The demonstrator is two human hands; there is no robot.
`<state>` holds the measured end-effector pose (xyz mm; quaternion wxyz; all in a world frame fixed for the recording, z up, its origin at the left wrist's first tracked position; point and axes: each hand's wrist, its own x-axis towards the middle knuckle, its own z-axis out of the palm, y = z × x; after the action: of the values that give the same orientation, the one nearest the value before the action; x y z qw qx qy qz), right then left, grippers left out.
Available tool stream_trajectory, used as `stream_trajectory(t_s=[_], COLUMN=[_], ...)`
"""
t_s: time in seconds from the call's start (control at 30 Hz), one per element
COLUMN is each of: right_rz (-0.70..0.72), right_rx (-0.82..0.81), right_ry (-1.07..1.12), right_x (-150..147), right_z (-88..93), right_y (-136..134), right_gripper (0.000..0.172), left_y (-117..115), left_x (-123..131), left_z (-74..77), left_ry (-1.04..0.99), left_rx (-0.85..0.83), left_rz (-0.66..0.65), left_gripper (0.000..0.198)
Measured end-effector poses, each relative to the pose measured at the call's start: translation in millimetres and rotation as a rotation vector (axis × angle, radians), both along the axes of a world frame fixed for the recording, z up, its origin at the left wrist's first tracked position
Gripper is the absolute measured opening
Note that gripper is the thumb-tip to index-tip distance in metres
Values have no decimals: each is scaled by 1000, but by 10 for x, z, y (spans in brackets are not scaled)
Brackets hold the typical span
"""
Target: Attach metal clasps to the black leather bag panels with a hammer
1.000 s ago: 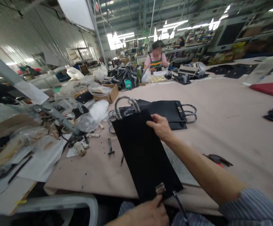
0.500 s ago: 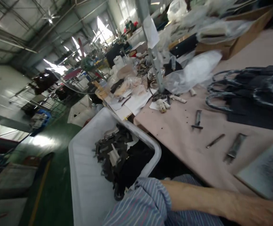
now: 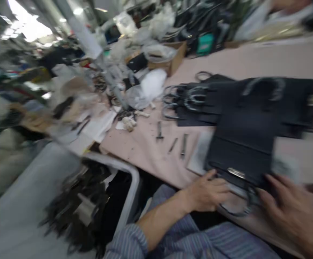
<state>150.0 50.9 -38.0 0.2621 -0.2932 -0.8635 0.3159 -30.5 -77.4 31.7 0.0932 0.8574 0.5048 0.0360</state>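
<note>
Lowered flat, the black bag (image 3: pixel 246 124) has an unreadable clasp (image 3: pixel 236 173), right hand (image 3: pixel 291 207) spread, left hand's (image 3: pixel 207 192) grip unclear.

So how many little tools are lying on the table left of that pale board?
3: a T-shaped tool, a thin tool to its right, and a thicker tool nearest the board. Others may be hidden.

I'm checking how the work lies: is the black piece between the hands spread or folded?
Spread: the black piece stretches flat away from the left hand and right hand, with looped handles at both ends.
</note>
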Motion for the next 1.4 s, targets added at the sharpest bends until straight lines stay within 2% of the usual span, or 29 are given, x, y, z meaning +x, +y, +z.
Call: stream_trajectory(t_s=[0.07, 0.13, 0.23, 0.4, 0.57, 0.77, 0.9, 1.0, 1.07, 1.1, 1.2, 1.27, 1.4], right_rz=[-294, -340, -337, -342, -328, -369, -423, -408, -404, -403, -398, -396, -372], right_rx=[180, 240, 253, 221, 214, 251, 320, 358, 381, 391, 413, 426, 459], right_ry=[-97, -198, -212, -195, -190, -97, -129, -132, -124, -121, -122, -134, -166], right_x=[515, 697, 667, 631, 694, 671, 592, 578, 586, 591, 600, 600, 597], right_z=[141, 203, 192, 194, 222, 196, 194, 157, 112, 89, 50, 57, 91], right_y=[24, 19, 57, 43, 35, 27, 1, 13, 34, 45, 68, 77, 96], right_gripper=[46, 48, 47, 48, 54, 37, 39, 40, 42, 43, 44, 43, 39], left_y=[65, 153, 211, 195, 186, 120, 48, -17, -36, -29, 78, 213, 541], left_x=[-56, -104, -141, -133, -102, -7, 18, -93, -273, -400, -892, -1252, -1852], left_z=[-148, -308, -417, -387, -416, -478, -420, -332, -272, -242, -137, -45, 154], left_ry=[-172, -318, -444, -425, -413, -386, -360, -432, -474, -477, -403, -313, -144], left_rx=[97, 172, 256, 340, 378, 397, 328, 331, 406, 450, 504, 413, 88], left_rz=[-30, -36, -10, 12, -36, -40, -27, -4, 88, 178, 598, 879, 1274], left_gripper=[32, 27, 31, 36, 41, 36, 34, 38, 37, 36, 29, 23, 23])
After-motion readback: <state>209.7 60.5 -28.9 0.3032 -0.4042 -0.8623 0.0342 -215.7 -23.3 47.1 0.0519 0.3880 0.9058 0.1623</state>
